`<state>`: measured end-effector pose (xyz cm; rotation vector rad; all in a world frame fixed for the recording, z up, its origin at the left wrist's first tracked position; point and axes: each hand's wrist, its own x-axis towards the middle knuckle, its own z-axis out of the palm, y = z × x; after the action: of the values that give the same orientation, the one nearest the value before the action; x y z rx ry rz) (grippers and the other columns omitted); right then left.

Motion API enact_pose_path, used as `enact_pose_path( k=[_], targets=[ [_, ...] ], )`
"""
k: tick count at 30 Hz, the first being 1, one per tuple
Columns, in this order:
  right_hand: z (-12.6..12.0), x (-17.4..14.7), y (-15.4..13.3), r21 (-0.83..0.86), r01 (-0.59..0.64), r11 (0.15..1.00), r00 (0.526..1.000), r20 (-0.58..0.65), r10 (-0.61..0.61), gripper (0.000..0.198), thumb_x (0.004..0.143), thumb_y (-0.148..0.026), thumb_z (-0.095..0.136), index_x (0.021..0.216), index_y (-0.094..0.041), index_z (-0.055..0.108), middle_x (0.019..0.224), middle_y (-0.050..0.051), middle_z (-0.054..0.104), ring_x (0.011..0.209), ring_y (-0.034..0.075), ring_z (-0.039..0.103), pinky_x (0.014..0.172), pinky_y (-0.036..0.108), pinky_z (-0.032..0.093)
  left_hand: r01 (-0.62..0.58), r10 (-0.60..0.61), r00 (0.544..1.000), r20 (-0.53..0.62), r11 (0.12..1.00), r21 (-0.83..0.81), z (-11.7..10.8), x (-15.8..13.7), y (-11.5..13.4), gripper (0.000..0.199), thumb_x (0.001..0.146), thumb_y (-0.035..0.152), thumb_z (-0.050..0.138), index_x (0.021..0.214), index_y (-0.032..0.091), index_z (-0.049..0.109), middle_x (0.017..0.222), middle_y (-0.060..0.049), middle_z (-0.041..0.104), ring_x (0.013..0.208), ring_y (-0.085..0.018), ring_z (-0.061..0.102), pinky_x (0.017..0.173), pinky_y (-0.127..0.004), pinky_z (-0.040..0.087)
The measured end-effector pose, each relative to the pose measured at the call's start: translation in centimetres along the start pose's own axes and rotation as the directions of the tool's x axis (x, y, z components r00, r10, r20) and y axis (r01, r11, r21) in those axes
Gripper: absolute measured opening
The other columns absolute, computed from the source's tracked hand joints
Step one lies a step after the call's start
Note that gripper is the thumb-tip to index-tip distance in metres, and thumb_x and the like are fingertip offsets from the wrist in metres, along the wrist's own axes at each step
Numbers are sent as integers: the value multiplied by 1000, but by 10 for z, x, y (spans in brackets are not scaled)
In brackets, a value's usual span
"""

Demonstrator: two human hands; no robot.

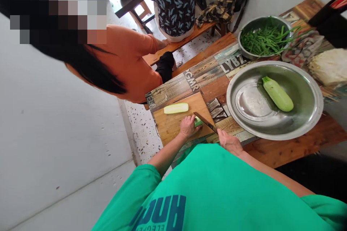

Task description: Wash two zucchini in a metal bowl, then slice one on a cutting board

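Note:
My left hand point(187, 126) is closed over a piece of green zucchini point(198, 121) near the right side of a wooden cutting board point(173, 127). In my right hand point(229, 141) is the handle of a kitchen knife point(205, 122). Its blade slants up and left, right at the held piece; whether it has entered the flesh I cannot tell. Farther back on the board lies a zucchini half point(176, 108), its pale cut face up. To the right, a whole light green zucchini point(278, 94) rests in a wide metal basin point(235, 124).
Behind the basin stands a metal bowl point(242, 48) of cut greens point(264, 39). A pale cabbage-like vegetable point(329, 65) and a crumpled cloth point(302, 47) are at the right. A person in an orange shirt point(121, 54) is close by at the left; another in a patterned garment point(173, 3) is beyond.

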<state>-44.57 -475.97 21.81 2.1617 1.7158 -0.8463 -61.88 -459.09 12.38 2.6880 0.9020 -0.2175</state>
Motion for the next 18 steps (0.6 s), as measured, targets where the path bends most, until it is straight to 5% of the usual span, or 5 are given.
enact_pose_path(
  k=[3, 7, 18],
  targets=[
    [0, -10, -15, 26, -31, 999, 1000, 5, 31, 44, 99, -11, 24, 134, -10, 50, 98, 15, 68, 83, 19, 68, 55, 25, 38, -205, 205, 979, 0, 978, -45, 2, 1, -9, 41, 97, 44, 44, 116, 14, 63, 100, -17, 65, 97, -29, 61, 84, -45, 52],
    [2, -18, -35, 54, -83, 995, 996, 21, 82, 41, 100, -14, 27, 132, -12, 52, 100, 15, 70, 83, 21, 71, 56, 24, 42, -467, 471, 882, 12, 877, -109, 9, 9, -21, 34, 100, 26, 37, 90, 19, 69, 97, -11, 67, 103, -24, 62, 95, -43, 53],
    [-10, -28, -71, 106, -226, 968, 974, 45, 223, 36, 97, -8, 28, 122, -12, 53, 103, 17, 70, 92, 24, 72, 66, 27, 49, -685, 688, 725, -14, 720, -107, 13, 25, -42, 41, 101, 22, 33, 95, 15, 73, 101, -13, 69, 114, -26, 62, 97, -44, 56]
  ],
)
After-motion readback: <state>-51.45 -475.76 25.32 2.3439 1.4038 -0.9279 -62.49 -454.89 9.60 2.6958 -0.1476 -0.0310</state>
